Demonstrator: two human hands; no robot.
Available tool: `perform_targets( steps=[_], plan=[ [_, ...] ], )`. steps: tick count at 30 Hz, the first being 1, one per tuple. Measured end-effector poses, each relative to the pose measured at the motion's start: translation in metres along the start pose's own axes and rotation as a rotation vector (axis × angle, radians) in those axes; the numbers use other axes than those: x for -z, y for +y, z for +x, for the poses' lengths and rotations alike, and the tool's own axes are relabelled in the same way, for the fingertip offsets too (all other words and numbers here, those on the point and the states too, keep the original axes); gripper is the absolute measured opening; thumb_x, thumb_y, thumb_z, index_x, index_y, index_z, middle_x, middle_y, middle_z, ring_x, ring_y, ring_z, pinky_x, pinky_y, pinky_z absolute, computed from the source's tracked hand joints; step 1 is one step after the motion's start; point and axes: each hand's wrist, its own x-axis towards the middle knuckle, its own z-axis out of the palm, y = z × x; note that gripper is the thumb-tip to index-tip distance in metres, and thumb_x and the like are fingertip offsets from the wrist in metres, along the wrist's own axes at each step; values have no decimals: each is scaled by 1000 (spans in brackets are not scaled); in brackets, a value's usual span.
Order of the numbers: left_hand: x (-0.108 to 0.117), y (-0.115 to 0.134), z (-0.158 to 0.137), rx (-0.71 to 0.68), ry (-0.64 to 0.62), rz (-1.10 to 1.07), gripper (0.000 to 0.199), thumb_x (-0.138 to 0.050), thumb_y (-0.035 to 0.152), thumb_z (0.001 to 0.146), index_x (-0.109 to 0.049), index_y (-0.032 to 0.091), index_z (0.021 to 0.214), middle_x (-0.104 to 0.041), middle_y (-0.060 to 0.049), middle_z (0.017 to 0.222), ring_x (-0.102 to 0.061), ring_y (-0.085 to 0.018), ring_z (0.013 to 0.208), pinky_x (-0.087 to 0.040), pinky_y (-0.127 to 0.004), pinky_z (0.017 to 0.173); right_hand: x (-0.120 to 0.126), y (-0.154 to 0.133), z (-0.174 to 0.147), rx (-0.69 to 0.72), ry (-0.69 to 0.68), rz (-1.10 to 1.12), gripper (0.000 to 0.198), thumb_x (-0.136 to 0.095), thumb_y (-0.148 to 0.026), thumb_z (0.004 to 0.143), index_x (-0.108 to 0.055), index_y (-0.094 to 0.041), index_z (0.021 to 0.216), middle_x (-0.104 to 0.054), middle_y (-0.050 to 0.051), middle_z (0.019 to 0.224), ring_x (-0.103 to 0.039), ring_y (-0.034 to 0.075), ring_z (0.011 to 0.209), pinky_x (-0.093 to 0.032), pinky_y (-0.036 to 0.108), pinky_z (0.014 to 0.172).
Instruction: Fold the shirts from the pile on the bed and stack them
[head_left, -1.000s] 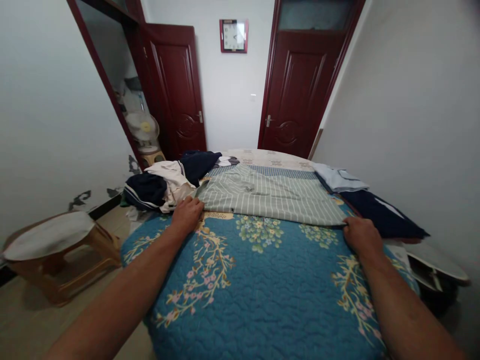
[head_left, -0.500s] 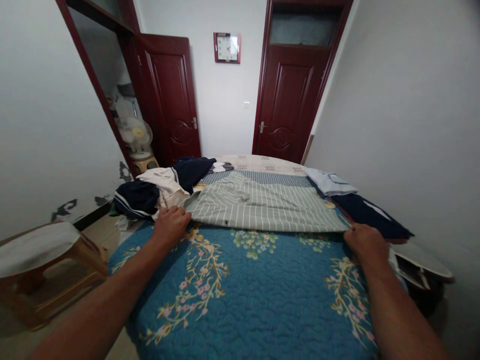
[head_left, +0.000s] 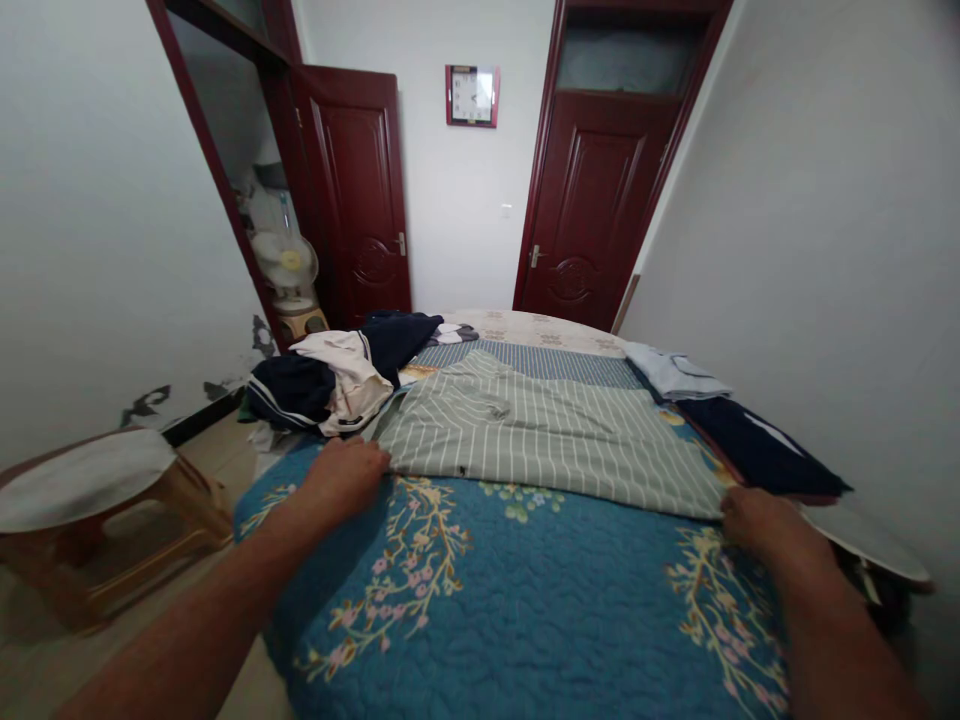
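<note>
A pale green shirt [head_left: 555, 430] with white stripes lies spread in a wide, folded shape, with a few wrinkles near its middle. My left hand [head_left: 349, 480] is closed on its near left corner, fingers curled over the cloth. At the near right corner, my right hand [head_left: 761, 520] pinches the edge. Between both hands the near edge runs nearly straight, sloping down to the right, and carries a small black mark. Beneath the shirt is a blue quilted cover [head_left: 540, 600] with flower patterns.
Left of the shirt lies a heap of dark and cream clothes [head_left: 349, 380]. Folded light blue [head_left: 675, 372] and navy garments [head_left: 757, 440] sit on the right. A stool [head_left: 90, 480] stands at left, another round seat [head_left: 877, 545] at right. Red doors [head_left: 600, 190] and a wall clock [head_left: 472, 97] are behind.
Both hands have come down and nearer, the right one more, with the shirt's near edge following. The whole view has shifted slightly, so the background sits further right.
</note>
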Motion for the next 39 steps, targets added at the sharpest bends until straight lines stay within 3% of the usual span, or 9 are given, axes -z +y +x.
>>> perform_targets(
  steps=[4,8,12,16,22,26,33,36,39],
  plan=[
    [16,10,41,54,134,-141,33,-54,22,97,-77,24,120,-78,-14,118,-70,-31,117,-51,-43,102,31,-45,16,75,6,-23,39,-56,-24,90,-82,-17,119,-77,20,124,-75,38,111,-57,49,98],
    [15,34,100,55,208,-173,41,-54,30,101,-69,19,137,-73,-17,132,-67,-30,126,-49,-40,108,57,-142,19,331,-15,102,40,-52,-25,98,-80,-14,124,-75,20,132,-70,33,124,-51,44,111],
    [-4,56,142,177,156,-196,52,-61,41,99,-61,19,146,-70,-20,136,-68,-34,126,-52,-42,103,49,-236,5,833,-110,340,44,-51,-32,104,-72,-15,138,-69,16,144,-64,28,134,-46,43,119],
    [-23,55,156,278,136,-237,45,-59,42,100,-66,15,135,-73,-23,128,-72,-36,117,-56,-44,95,22,-288,-6,975,-75,407,45,-48,-33,107,-69,-14,143,-65,16,151,-58,29,141,-42,47,123],
    [-32,29,161,363,146,-263,36,-45,31,104,-71,16,125,-75,-23,124,-74,-37,114,-57,-46,90,-7,-297,7,754,14,357,50,-46,-44,110,-65,-16,148,-59,15,157,-51,30,148,-36,51,126],
    [-29,26,160,339,155,-247,42,-46,35,104,-66,18,137,-75,-20,127,-73,-36,116,-56,-45,93,-11,-291,14,702,33,316,51,-46,-44,110,-62,-16,150,-56,17,160,-49,32,149,-35,54,125],
    [-24,36,176,107,191,-224,60,-56,39,100,-51,24,158,-67,-16,145,-65,-30,131,-50,-39,106,-6,-295,9,831,83,352,50,-49,-29,107,-57,-19,155,-51,13,165,-39,30,157,-30,52,129],
    [-32,41,200,125,119,-213,72,-58,49,98,-45,21,162,-67,-19,146,-65,-35,132,-49,-43,108,-2,-296,9,920,33,357,47,-47,-30,109,-58,-20,154,-56,10,161,-48,25,150,-34,45,127],
    [-44,42,223,165,101,-231,77,-58,54,96,-43,16,162,-66,-24,147,-66,-40,131,-53,-48,104,-2,-297,8,886,17,341,49,-50,-39,109,-58,-18,153,-55,12,162,-49,26,150,-34,46,127]
  ],
)
